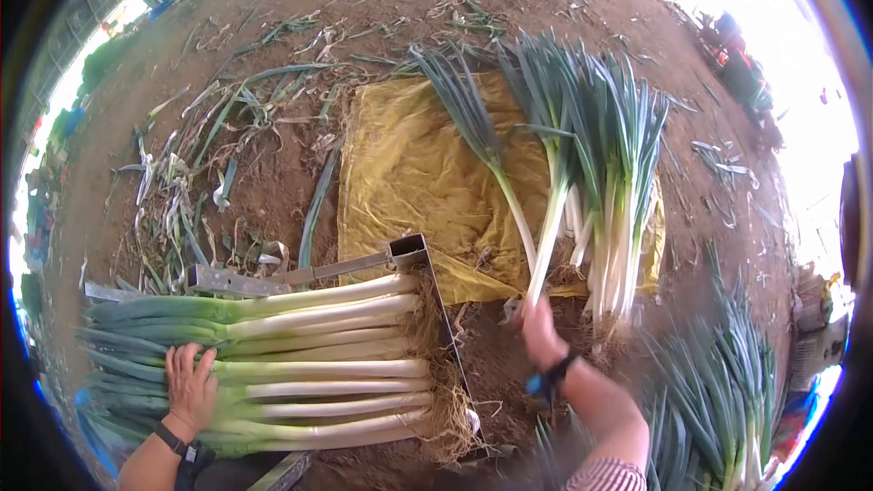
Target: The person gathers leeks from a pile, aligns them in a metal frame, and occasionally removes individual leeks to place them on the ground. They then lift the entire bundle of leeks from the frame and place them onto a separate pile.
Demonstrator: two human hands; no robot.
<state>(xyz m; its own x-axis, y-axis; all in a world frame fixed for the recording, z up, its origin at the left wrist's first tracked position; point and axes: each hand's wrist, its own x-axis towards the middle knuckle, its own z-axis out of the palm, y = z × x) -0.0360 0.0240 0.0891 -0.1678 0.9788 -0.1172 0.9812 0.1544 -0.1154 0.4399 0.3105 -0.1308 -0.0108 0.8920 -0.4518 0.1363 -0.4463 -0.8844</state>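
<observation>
A row of leeks (327, 338) lies side by side in a metal frame (241, 284), roots to the right and green leaves to the left. My left hand (191, 384) rests flat on their green part, fingers stretched out. Farther right, my right hand (538, 332), a little blurred, is closed around the root end of a leek (548, 241). That leek points away from me, its leaves over the yellow sheet (400, 182). Beside it more leeks (618, 209) lie in a pile, and a single leek (498, 164) lies to its left.
Another heap of leeks (718, 382) is at the lower right. Torn leaves and trimmings (182, 182) litter the brown soil on the left. The frame's upright corner post (407, 250) stands between the row and the yellow sheet. A crate (812, 355) sits at the far right.
</observation>
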